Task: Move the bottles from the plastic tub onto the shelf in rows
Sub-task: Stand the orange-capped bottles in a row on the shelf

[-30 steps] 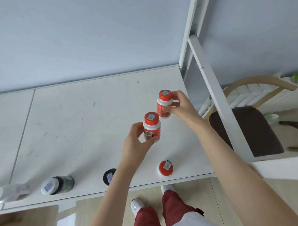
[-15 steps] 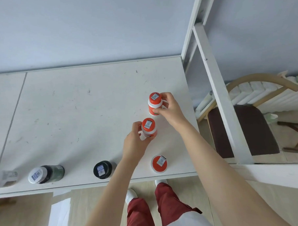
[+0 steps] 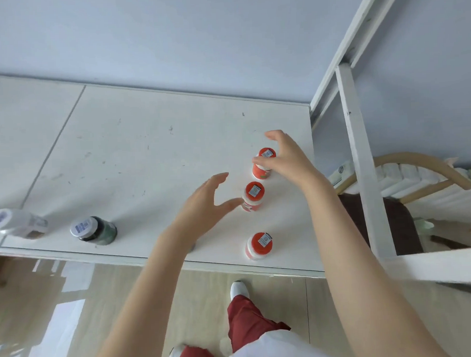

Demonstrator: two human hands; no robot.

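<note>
Three orange-capped bottles stand in a line on the white shelf [image 3: 147, 160] near its right end: a far one [image 3: 261, 168], a middle one [image 3: 252, 197] and a near one [image 3: 259, 246] by the front edge. My left hand [image 3: 203, 206] is open just left of the middle bottle, fingers spread, holding nothing. My right hand [image 3: 285, 160] hovers open over the far bottle, partly covering it, fingertips off it. A dark green bottle [image 3: 95, 230] and a white bottle [image 3: 17, 223] stand at the shelf's front left. The plastic tub is out of view.
A white metal frame post [image 3: 360, 156] rises at the shelf's right end. Beyond it is a wooden chair with a dark seat [image 3: 398, 219]. Below the shelf edge are the floor, my red trousers and white shoes. A black bottle seen earlier is hidden behind my left forearm.
Both hands have let go of the two orange-capped bottles, which now stand on the shelf. The fingers have opened and drawn back slightly. The camera has shifted.
</note>
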